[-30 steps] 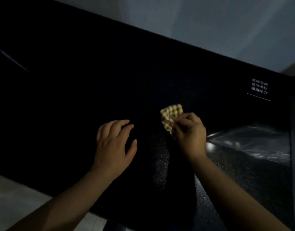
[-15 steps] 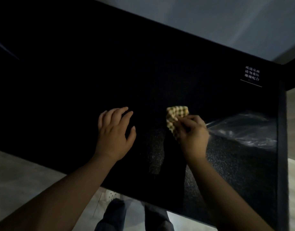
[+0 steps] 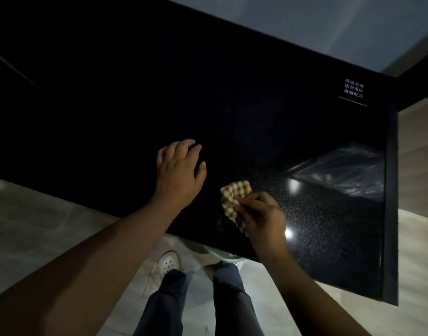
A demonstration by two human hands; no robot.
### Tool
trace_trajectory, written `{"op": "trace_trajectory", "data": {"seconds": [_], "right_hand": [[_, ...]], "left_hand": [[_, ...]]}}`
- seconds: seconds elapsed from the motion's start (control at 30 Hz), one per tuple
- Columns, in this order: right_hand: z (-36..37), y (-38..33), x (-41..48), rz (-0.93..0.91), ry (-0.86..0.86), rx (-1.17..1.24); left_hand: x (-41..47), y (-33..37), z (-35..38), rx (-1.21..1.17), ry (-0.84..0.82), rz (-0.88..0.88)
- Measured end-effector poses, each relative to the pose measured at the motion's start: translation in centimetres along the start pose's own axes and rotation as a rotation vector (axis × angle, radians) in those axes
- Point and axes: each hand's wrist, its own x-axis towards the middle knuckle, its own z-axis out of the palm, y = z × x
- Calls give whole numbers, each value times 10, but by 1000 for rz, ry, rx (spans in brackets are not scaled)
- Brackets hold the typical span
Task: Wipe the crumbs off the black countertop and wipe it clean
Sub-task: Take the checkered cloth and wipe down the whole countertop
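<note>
Wiping hand: we pinch the checked cloth (image 3: 234,192) in the curled fingers of our right hand (image 3: 261,217), lower centre of the frame and close to the counter's near edge. We judge the bunched grip is meant to drag crumbs toward that edge.
Bracing hand: our left hand (image 3: 179,173) lies palm down with fingers loosely spread, holding nothing, just left of the cloth on the black countertop (image 3: 111,105). It probably steadies our lean.
Cloth axis: the long axis runs from mid-frame down toward the lower right, passing under our knuckles. The free end points up-frame, away from us.
Crumbs: we cannot tell them from the stone's speckle in the glare.
Beside: crinkled clear plastic (image 3: 341,168) lies at right, well apart from the cloth, and a white-lettered label (image 3: 353,92) sits at upper right.
</note>
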Motion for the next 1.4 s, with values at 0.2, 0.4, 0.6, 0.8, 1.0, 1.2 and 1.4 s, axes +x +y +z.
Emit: {"op": "trace_trajectory", "data": {"seconds": [0.2, 0.4, 0.6, 0.8, 1.0, 1.2, 1.4], "right_hand": [[2, -2, -26, 1, 68, -63], [8, -4, -67, -6, -1, -106], [-5, -15, -70, 8, -163, 84], [-39, -23, 0, 96, 166, 169], [-53, -13, 96, 122, 243, 213], [-48, -9, 193, -3, 213, 128], [-41, -3, 281, -34, 225, 49]], "left_hand": [[-71, -15, -12, -50, -30, 33], [-98, -34, -10, -29, -24, 30], [-92, -33, -9, -5, -16, 20], [-57, -23, -9, -64, 29, 23], [34, -11, 0, -21, 64, 9], [112, -17, 9, 55, 108, -46], [154, -33, 15, 98, 98, -94]]}}
